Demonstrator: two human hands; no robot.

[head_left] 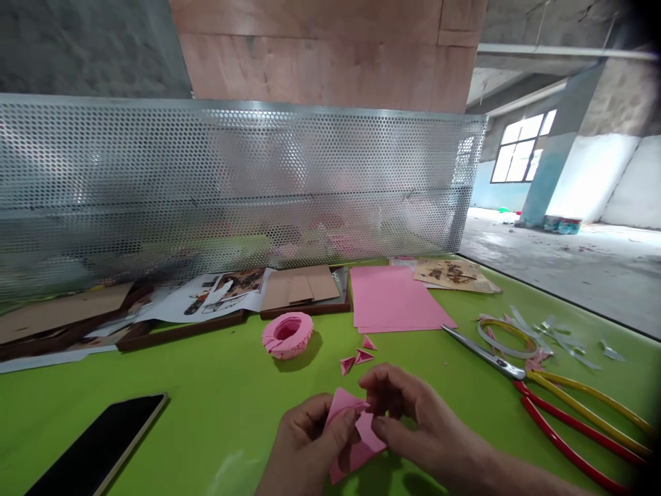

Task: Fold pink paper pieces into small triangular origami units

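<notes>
A small pink paper, partly folded with a pointed upper corner, is between my hands near the table's front edge. My left hand is closed on it, the thumb pressed across its middle. My right hand is at the paper's right side, fingers curled and thumb against the edge; its fingertips are partly hidden. Just beyond lie several small folded pink paper triangles. Behind them to the left stands a pink ring of folded paper pieces.
Pink sheets lie at the back. Scissors with red and yellow handles, tape rolls and clear scraps are at right. A phone lies at left. Brown trays line a perforated metal panel.
</notes>
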